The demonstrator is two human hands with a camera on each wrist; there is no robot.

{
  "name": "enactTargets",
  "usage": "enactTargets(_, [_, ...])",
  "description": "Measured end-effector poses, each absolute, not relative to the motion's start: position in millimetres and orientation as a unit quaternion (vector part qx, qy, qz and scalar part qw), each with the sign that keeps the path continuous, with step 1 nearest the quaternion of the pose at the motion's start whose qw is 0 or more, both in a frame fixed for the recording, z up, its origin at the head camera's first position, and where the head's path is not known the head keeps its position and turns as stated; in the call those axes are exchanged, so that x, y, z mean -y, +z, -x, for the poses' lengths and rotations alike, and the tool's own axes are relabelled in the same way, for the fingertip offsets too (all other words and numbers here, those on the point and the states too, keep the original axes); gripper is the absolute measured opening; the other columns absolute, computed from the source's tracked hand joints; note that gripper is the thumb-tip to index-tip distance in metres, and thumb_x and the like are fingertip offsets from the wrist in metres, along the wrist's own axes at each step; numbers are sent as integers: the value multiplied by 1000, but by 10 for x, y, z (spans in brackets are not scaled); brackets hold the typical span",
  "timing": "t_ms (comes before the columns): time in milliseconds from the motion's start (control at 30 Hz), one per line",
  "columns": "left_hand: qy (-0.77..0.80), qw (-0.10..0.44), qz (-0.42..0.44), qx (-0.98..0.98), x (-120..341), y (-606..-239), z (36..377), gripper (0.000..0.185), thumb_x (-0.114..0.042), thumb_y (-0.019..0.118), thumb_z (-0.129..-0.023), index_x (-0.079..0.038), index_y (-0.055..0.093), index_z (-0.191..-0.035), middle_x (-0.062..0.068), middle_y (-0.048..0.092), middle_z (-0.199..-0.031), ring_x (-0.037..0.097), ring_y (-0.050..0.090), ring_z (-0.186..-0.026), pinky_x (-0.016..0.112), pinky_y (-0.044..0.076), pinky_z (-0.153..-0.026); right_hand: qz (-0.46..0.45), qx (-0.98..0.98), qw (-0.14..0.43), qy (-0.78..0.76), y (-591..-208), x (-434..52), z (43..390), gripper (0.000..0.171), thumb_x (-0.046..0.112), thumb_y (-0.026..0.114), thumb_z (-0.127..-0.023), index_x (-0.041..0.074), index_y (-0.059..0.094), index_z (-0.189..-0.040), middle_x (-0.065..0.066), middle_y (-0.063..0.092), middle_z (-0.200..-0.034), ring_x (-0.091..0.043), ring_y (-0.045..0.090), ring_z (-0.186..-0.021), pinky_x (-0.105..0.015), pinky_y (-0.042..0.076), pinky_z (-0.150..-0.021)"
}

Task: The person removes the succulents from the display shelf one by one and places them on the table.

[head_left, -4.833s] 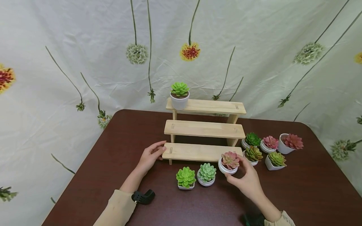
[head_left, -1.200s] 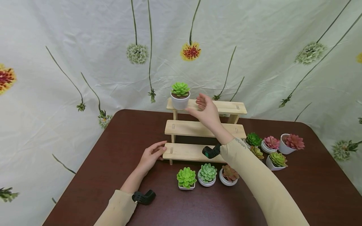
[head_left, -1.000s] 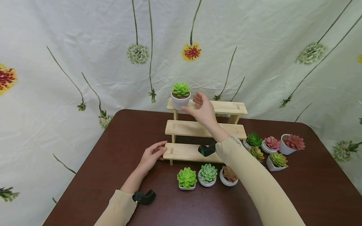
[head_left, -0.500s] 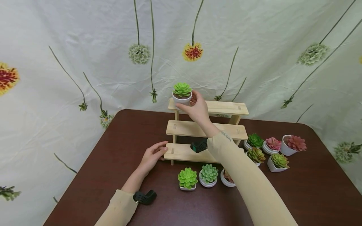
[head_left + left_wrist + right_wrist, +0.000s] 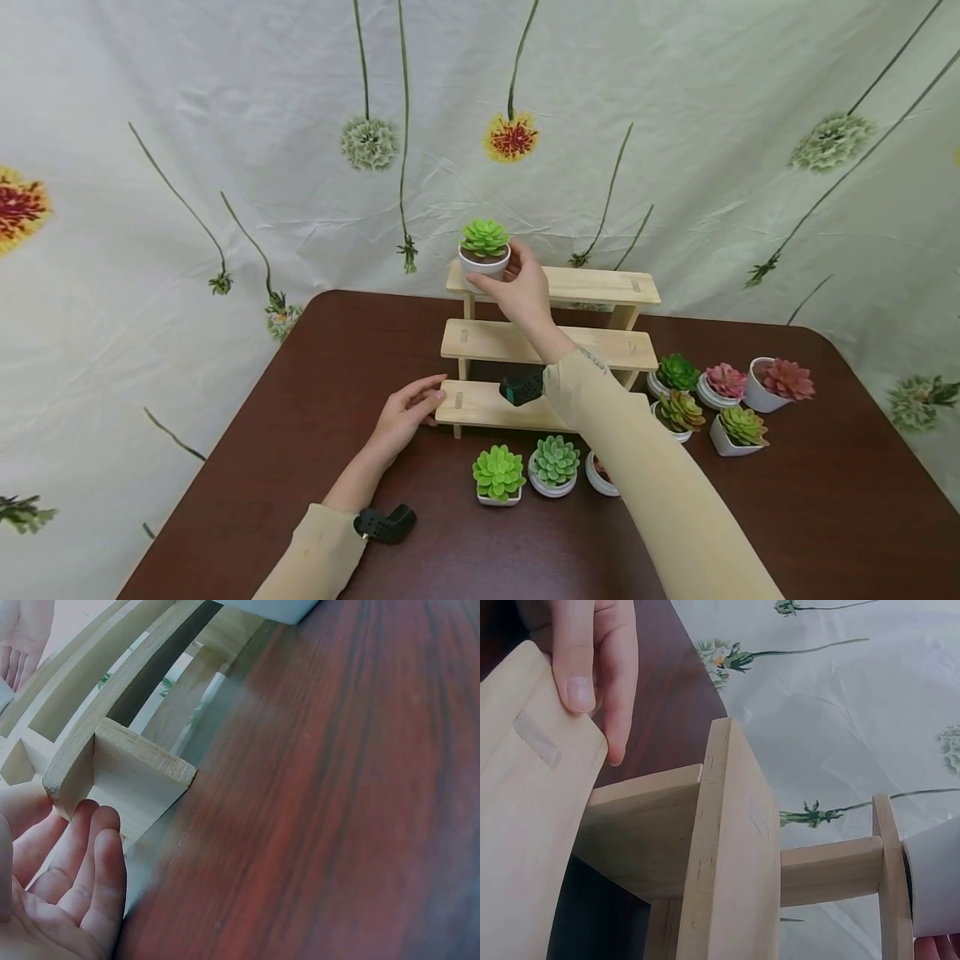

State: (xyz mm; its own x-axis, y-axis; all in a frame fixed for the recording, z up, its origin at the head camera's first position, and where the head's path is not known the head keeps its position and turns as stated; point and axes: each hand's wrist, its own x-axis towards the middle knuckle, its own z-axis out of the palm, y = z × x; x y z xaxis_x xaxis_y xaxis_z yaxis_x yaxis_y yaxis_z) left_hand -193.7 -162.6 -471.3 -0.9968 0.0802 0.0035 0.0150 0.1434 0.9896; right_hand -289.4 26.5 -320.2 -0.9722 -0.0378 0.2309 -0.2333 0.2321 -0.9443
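A three-tier wooden stand (image 5: 547,343) stands on the dark table. At the left end of its top shelf, my right hand (image 5: 527,296) grips a potted succulent (image 5: 483,265) with bright green leaves and a white pot, thumb in front and fingers round the far side. The right wrist view has the white pot (image 5: 939,885) close over the top board, a thin dark line between them. My left hand (image 5: 403,414) holds the left end of the lowest shelf; in the left wrist view its thumb lies on top and the fingers (image 5: 105,881) curl beneath.
Before the stand sit a lime succulent (image 5: 498,472), a pale green one (image 5: 555,461) and a third pot (image 5: 600,477) partly behind my right sleeve. Several more succulents, including a red one (image 5: 787,380), cluster to the right. A flowered cloth (image 5: 262,125) hangs behind.
My right hand set a pinkish succulent down in the front row, reached up to the top shelf and closed round the bright green succulent's pot. The left hand stayed on the shelf end.
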Motion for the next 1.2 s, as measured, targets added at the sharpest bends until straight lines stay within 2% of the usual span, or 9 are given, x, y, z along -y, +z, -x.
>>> enactTargets(233, [647,12,-37,-761,1627,-4753,1934,42,-26,62,-92,-8,57,-129,11,64,-103,17,58,-76,31,53,-66,-74,779,79,617,-3192,-346,2842,75,21,81,-75,8,42,-138,-10,52,-128,-21,53,-113,-28,45,-92])
enactTargets(533, [647,10,-42,-761,1629,-4749,1939,43,-26,61,-93,-6,56,-130,13,64,-104,16,58,-75,30,53,-66,-86,774,80,622,-3130,-513,2737,75,20,81,-74,4,43,-137,-12,53,-126,-23,54,-112,-28,45,-92])
enactTargets(1200, [640,11,-34,-767,1615,-4751,1947,42,-27,61,-92,-8,57,-130,13,63,-105,16,59,-78,29,53,-66,-89,771,74,626,-3058,-1130,2346,72,16,79,-77,4,42,-137,-12,51,-128,-23,53,-114,-32,45,-93])
